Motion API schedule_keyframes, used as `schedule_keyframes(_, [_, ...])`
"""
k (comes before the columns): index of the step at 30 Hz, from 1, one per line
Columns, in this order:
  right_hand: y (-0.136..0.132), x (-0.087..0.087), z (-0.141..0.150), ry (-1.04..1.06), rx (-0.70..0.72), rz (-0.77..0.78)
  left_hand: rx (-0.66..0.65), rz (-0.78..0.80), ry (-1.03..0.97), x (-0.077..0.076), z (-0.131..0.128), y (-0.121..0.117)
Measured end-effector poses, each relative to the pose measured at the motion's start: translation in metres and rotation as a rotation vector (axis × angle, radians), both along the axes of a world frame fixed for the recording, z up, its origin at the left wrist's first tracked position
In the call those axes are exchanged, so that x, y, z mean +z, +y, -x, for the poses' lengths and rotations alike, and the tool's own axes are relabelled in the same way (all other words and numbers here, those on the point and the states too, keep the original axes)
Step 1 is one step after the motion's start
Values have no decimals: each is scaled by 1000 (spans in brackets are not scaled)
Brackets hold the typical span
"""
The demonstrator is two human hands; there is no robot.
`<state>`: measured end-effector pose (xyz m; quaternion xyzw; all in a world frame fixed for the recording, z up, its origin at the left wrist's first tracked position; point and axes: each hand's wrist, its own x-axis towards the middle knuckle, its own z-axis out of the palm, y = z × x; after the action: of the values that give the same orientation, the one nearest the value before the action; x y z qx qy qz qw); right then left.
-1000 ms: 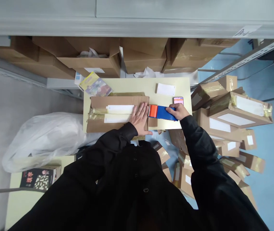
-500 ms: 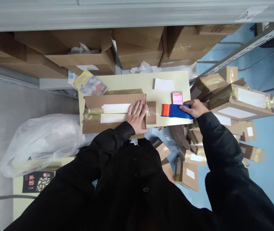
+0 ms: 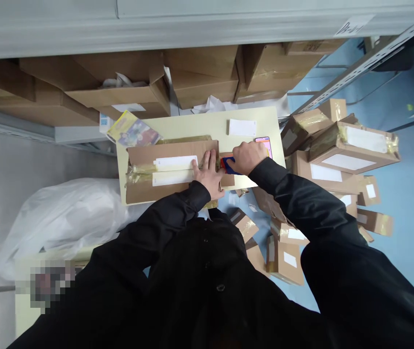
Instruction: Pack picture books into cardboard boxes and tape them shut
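Observation:
A long cardboard box (image 3: 141, 186) lies on the pale table (image 3: 183, 121), with clear yellowish tape at its left end and white labels along its top. Flat on the box's right part rests my left hand (image 3: 210, 178), fingers spread, pressing the top. My right hand (image 3: 248, 157) grips a blue and orange-red tape dispenser (image 3: 230, 165), held at the box's right end beside my left fingertips. Most of the dispenser is hidden under that hand. Just behind my right hand is a phone (image 3: 264, 140) with a lit pink screen, partly covered.
Stacked white paper slips (image 3: 242, 127) and a colourful booklet (image 3: 134, 130) lie on the table. Open cartons (image 3: 119, 99) fill the shelf behind, under a grey beam (image 3: 192, 29). Taped parcels (image 3: 352, 145) pile up at right. A white plastic bag (image 3: 69, 213) bulges at left.
My right hand has moved left with the tape dispenser, from beside the phone to the box's right end. My left hand stays on the box. The view has shifted slightly.

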<state>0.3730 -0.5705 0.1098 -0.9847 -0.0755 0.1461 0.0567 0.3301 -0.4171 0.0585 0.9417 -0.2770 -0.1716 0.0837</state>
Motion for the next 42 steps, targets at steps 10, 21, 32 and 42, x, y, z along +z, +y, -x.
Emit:
schedule_keyframes(10, [-22, 9, 19, -47, -125, 143, -11, 66, -26, -5, 2, 9])
schedule_keyframes(21, [-46, -16, 70, -41, -537, -83, 181, 118, -53, -7, -24, 13])
schedule_keyframes(32, [-2, -132, 65, 200, -722, -105, 136, 54, -69, -2, -54, 12])
schedule_keyframes(42, [-11, -107, 67, -92, -426, -413, 645, 142, -99, 16, -1, 144])
